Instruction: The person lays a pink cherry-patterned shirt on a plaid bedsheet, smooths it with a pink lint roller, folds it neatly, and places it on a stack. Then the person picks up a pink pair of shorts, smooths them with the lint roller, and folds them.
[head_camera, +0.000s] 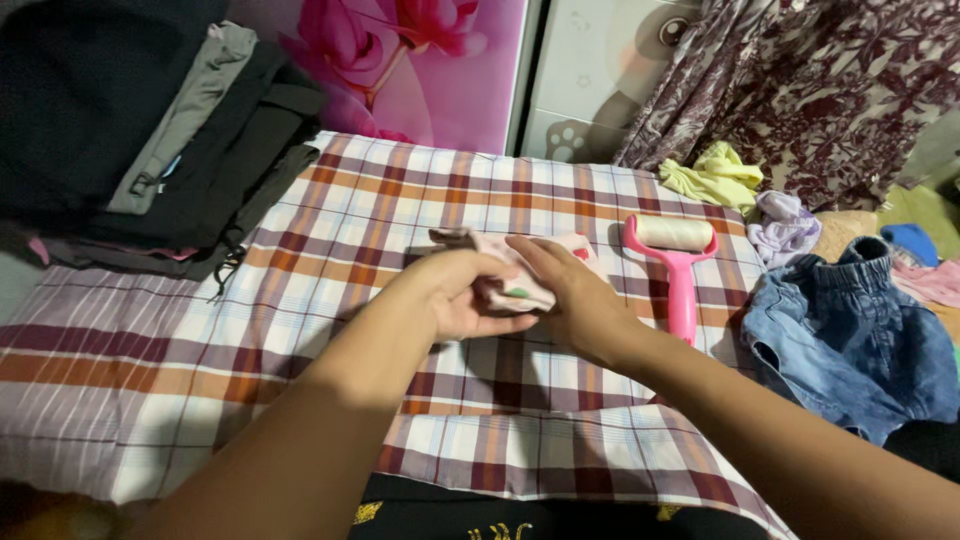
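Holding a small pale pink garment (520, 285) between both hands, the person is working over a plaid cloth (400, 200) in brown, orange and white checks that is covering the surface. The left hand (460, 295) is curling around the garment's near end, fingers closing under the folded fabric, while the right hand (575, 300) is lying flat across it from the other side, fingers pressing down on the top. The two hands are touching over the bundle, so the garment is sitting right between them, with a loose end sticking out toward the far left and a bit of pink edge showing beyond the right hand. A small green mark is peeking out on the fabric near the left thumb.

Just to the right, a pink lint roller (677, 255) is lying on the cloth, its white roll at the far end and its handle pointing toward the person. Further right, denim shorts (850, 340) are spreading over the edge, with a yellow garment (715, 175) and a lilac one (785, 225) bunching up behind them. At the far left a stack of dark folded clothes (150, 120) is resting. Behind everything, a panel printed with big pink flowers (400, 60) is standing against the wall, and a maroon patterned curtain (800, 90) is hanging at the right.
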